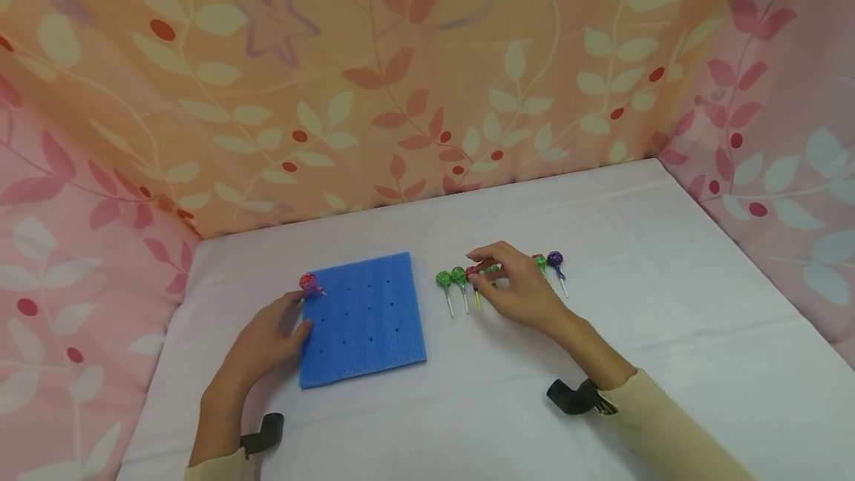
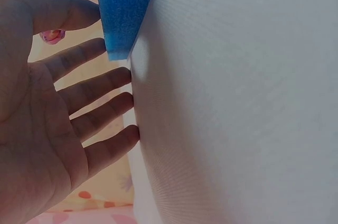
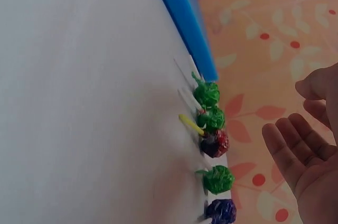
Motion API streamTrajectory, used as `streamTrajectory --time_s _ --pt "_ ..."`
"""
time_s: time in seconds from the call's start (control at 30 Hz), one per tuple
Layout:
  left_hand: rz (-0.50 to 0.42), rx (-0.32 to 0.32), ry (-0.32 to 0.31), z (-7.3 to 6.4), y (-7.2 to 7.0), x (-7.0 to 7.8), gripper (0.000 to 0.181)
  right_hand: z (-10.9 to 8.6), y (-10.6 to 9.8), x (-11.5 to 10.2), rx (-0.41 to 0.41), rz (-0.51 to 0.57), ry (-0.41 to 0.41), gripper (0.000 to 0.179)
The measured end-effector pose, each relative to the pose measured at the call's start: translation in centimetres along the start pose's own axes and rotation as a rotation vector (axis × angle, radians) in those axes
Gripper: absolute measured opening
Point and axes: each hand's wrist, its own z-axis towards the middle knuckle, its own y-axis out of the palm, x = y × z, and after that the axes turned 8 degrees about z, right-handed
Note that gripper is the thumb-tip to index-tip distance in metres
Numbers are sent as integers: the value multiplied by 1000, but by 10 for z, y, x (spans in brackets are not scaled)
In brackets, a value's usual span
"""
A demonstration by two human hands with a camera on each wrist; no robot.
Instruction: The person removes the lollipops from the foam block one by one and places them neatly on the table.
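A blue foam board with rows of small holes lies on the table. One pink-red wrapped lollipop stands in its far left corner. My left hand is at the board's left edge, thumb and forefinger touching it, the other fingers loosely extended. Over a row of lollipops hovers my right hand, fingers loosely bent and nothing between them. That row includes a green lollipop, a red one with a yellow stick and a purple one. My right hand partly hides the row's middle in the head view.
The white-covered table meets a floral curtain at the back, with pink floral cloth on the right side. Dark wrist mounts sit at both sleeves.
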Motion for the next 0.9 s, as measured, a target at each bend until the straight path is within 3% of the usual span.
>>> streamTrajectory --time_s 0.4,0.7,0.9 --pt "-4 -6 -4 -2 2 -1 64 19 58 -18 -131 86 -34 33" --pt "-14 12 28 0 -3 2 62 36 91 -12 -179 155 -55 32" --pt "-3 7 17 2 -3 1 63 51 110 -12 -215 170 -73 33"
